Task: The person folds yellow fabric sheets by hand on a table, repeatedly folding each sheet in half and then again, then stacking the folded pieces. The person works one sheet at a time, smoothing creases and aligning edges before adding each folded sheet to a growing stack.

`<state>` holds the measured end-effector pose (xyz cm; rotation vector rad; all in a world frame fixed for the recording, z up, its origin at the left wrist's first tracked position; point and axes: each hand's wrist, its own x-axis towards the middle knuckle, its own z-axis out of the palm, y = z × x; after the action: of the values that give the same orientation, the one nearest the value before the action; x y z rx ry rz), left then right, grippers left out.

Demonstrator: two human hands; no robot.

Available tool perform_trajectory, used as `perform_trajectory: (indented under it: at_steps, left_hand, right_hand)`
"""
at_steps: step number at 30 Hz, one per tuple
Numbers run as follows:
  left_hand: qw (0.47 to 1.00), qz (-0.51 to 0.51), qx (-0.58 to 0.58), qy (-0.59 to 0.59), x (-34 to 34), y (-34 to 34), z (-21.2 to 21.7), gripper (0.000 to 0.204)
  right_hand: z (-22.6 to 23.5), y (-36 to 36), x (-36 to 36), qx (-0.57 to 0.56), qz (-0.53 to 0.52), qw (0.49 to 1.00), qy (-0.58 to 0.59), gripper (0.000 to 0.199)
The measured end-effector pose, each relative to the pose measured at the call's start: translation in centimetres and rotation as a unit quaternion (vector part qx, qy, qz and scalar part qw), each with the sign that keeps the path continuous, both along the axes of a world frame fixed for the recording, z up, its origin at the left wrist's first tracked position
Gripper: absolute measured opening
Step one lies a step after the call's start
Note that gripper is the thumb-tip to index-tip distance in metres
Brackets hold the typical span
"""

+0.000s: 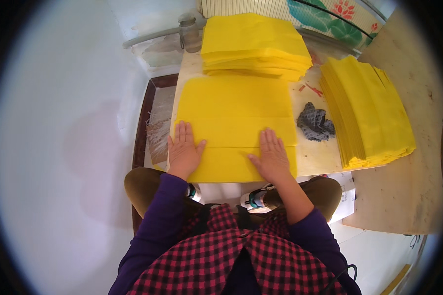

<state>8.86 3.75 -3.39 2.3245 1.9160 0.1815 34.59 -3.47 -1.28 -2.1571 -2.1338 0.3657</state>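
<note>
A large yellow paper sheet (234, 105) lies flat on the wooden table (315, 157) in front of me, with fold lines across its near part. My left hand (183, 150) presses flat on its near left edge, fingers spread. My right hand (270, 155) presses flat on its near right part, palm down. Neither hand grips anything.
A stack of folded yellow sheets (253, 46) sits at the far side, and a taller stack (366, 110) lies to the right. A dark crumpled cloth (315, 123) rests between them. A glass jar (189, 33) stands at the far left corner.
</note>
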Motion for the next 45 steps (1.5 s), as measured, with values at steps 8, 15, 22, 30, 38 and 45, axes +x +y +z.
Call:
perform_trajectory:
  at_steps: [8, 15, 22, 30, 38, 45]
  left_hand:
    - [0.999, -0.013, -0.004, -0.036, -0.6, 0.1, 0.3, 0.076]
    - [0.954, -0.020, 0.109, -0.278, -2.2, -1.3, 1.7, 0.055]
    - [0.485, 0.207, -0.262, -0.808, -3.6, -5.1, 2.7, 0.031]
    - [0.403, 0.272, -0.280, -0.828, -3.6, -2.8, 2.7, 0.036]
    - [0.488, 0.274, -0.271, -0.783, -3.9, -0.2, 2.0, 0.024]
    - [0.501, 0.261, -0.236, -0.791, -4.1, 0.3, 1.7, 0.022]
  right_hand:
    - [-0.5, -2.7, 4.8, 0.036, -0.094, 0.994, -0.029, 0.077]
    - [0.7, -4.8, 4.9, 0.078, -0.250, 0.785, 0.561, 0.047]
    - [0.9, -4.1, 7.0, -0.004, -0.372, 0.544, 0.752, 0.036]
    - [-0.2, -1.1, 9.4, -0.031, -0.385, 0.577, 0.720, 0.034]
    - [-0.1, 0.1, 9.6, -0.021, -0.360, 0.642, 0.677, 0.019]
    - [1.8, 0.2, 8.9, 0.012, -0.337, 0.643, 0.687, 0.014]
